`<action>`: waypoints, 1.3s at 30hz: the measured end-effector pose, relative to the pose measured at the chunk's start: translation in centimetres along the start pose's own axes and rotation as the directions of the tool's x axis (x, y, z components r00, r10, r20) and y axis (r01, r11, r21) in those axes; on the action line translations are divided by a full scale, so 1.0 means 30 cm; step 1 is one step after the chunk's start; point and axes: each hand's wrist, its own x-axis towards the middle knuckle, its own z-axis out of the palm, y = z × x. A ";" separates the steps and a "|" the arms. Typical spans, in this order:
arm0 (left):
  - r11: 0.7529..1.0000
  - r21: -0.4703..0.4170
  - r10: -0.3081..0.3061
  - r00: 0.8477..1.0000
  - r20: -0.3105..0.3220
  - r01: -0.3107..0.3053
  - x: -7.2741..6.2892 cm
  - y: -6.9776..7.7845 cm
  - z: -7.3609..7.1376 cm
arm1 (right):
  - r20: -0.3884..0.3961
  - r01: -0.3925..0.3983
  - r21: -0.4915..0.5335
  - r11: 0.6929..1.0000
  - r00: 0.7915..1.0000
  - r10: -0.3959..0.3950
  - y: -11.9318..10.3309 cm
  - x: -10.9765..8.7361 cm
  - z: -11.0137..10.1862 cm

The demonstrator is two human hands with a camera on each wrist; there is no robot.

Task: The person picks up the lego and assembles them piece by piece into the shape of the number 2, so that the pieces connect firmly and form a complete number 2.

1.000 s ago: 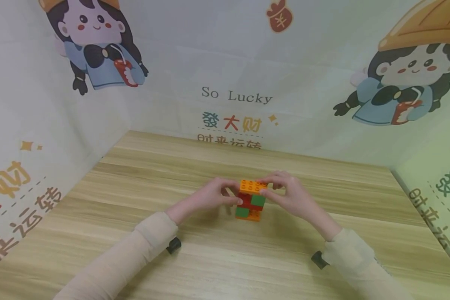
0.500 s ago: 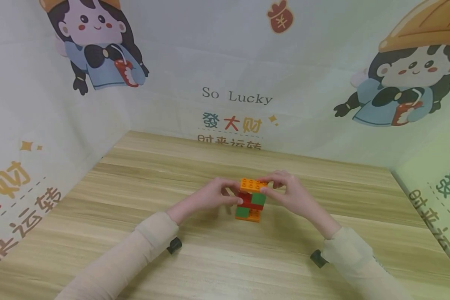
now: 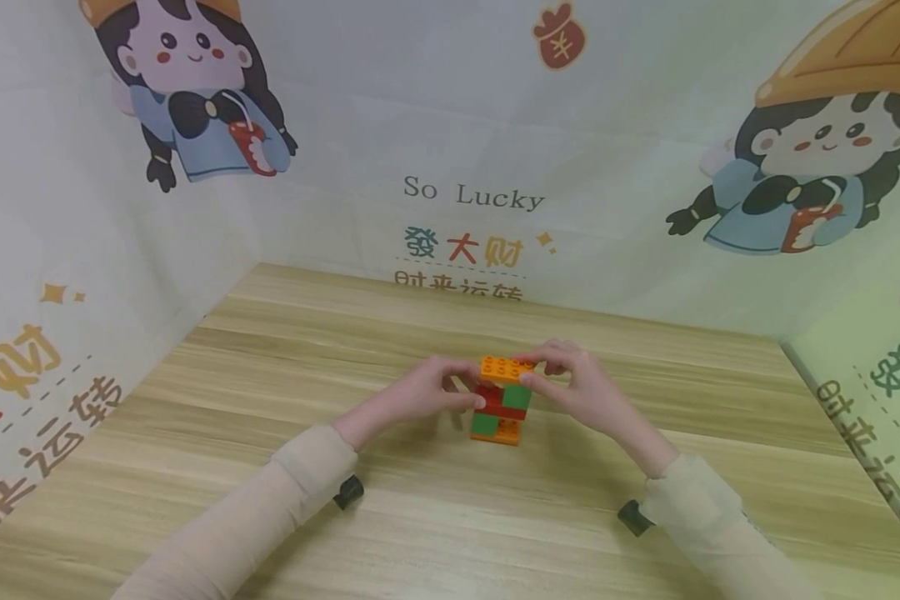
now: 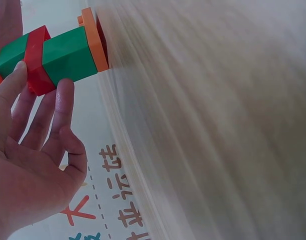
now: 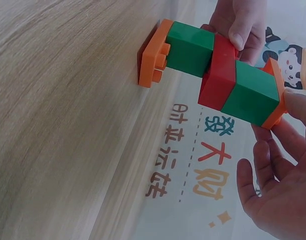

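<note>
A small tower of toy building bricks stands on the wooden table. Its base is a flat orange brick point(image 3: 508, 433) with bare studs on one side. A green block point(image 5: 190, 49) rises from one end of that base, and a flat red brick point(image 5: 220, 75) lies across it. Above the red one, offset to the other end, is a second green block point(image 5: 252, 94), capped by another flat orange brick point(image 3: 498, 369). My left hand point(image 3: 420, 387) pinches the red brick between thumb and fingers. My right hand point(image 3: 587, 392) pinches the top orange brick at its right end.
The wooden table point(image 3: 285, 333) surrounds the tower. Printed cloth walls point(image 3: 330, 125) enclose its back and sides. A black device point(image 3: 349, 492) is at the left cuff, and another black device point(image 3: 634, 517) sits by the right cuff.
The right forearm has shifted very slightly to the left. Both hands keep their grips, and the tower stands in nearly the same spot.
</note>
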 end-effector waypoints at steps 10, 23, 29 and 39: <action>1.000 -0.001 0.011 1.000 -0.002 -0.011 0.002 -0.002 0.002 | -0.012 -0.004 -0.001 1.000 1.000 0.004 0.005 0.002 0.004; 1.000 -0.006 0.020 1.000 -0.014 -0.020 0.007 -0.003 0.002 | -0.041 0.008 0.020 1.000 0.999 -0.007 0.019 0.007 0.015; 1.000 0.005 0.012 1.000 -0.020 -0.012 0.010 -0.005 0.002 | -0.046 -0.005 0.027 1.000 0.999 0.007 0.023 0.013 0.018; 0.998 0.056 0.000 0.999 -0.037 0.002 0.024 -0.015 0.002 | -0.084 -0.016 0.055 0.998 0.996 0.021 0.047 0.026 0.033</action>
